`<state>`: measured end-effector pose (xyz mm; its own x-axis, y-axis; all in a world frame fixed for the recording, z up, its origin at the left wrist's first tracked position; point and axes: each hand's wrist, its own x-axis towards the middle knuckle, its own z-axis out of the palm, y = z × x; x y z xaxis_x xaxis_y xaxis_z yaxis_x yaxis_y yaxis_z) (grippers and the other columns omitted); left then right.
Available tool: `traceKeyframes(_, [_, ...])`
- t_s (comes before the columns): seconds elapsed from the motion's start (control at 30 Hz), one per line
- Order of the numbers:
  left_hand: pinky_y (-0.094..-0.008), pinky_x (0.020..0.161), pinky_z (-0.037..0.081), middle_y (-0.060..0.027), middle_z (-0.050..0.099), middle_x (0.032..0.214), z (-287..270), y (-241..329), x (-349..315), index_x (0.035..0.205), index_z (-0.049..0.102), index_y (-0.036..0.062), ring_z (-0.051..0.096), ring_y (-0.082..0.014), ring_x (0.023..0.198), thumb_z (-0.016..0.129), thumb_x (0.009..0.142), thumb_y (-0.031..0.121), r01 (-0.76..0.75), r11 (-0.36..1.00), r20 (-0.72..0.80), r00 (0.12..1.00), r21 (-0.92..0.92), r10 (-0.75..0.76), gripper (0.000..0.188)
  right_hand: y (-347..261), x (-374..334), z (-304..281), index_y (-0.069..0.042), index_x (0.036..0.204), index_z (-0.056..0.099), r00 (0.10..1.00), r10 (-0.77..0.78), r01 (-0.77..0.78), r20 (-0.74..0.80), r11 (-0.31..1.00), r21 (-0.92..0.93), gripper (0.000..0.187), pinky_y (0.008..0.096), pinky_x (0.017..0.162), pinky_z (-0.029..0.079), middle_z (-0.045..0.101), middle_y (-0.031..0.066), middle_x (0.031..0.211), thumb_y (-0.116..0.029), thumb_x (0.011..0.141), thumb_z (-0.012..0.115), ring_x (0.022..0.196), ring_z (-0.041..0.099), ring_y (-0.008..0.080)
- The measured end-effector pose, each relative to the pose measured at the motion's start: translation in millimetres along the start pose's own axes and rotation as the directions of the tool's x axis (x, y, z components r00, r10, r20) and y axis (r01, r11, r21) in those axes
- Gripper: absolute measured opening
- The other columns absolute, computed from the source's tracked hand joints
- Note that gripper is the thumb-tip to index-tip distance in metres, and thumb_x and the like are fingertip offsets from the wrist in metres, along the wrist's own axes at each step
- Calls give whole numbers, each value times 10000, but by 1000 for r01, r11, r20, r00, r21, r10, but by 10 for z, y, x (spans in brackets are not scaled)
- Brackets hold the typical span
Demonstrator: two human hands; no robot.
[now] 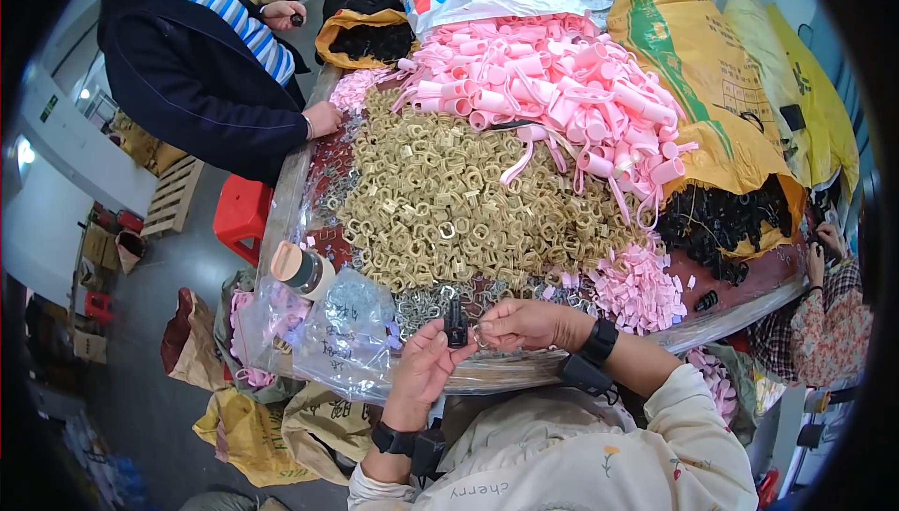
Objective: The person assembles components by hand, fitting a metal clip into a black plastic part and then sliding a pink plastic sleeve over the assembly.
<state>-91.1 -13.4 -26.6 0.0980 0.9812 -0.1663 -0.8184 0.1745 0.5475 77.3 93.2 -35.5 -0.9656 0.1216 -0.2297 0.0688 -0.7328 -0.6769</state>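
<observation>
Near the table's front edge, my left hand pinches a small black plastic piece upright between thumb and fingers. Just to its right, my right hand is closed on a small shiny metal ring, held up against the black piece. Whether the two are joined is too small to tell. Beneath and behind my hands lie loose silver metal buckles. Beyond them spreads a wide heap of brass-coloured metal buckles. A pile of small pink pieces lies right of my right hand.
Pink tubes with straps are heaped at the back. An orange woven sack spills black parts at right. A bottle and clear plastic bag sit at left. Co-workers stand at far left and right.
</observation>
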Motion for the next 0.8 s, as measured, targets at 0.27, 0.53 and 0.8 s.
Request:
traceKeyframes(0.27, [-385,821,444,-139,558,960,-30,48,9,1014,486,-17,552,-234,901,531,788,82,56,989,-12,998,134,-55,251,-235,-120,226,-52,679,493,1000,-16,11,-9,904,-427,276,177,412,201,386,-71,564,-263,853,462,468,280,10])
traceKeyframes(0.53, [-349,818,452,-146,551,984,10,-27,53,1017,489,-29,547,-220,914,494,807,50,-34,999,-50,998,38,36,225,13,-66,354,-55,729,475,840,-498,314,-216,769,-556,146,189,432,272,433,-50,628,-159,809,539,517,349,25])
traceKeyframes(0.8, [-331,833,446,-148,551,987,90,-178,53,1012,488,-37,546,-213,918,480,814,47,-115,993,-80,990,24,117,215,121,-66,428,-35,745,469,568,-808,166,-156,298,-940,106,219,467,335,435,19,635,-78,774,562,530,408,84])
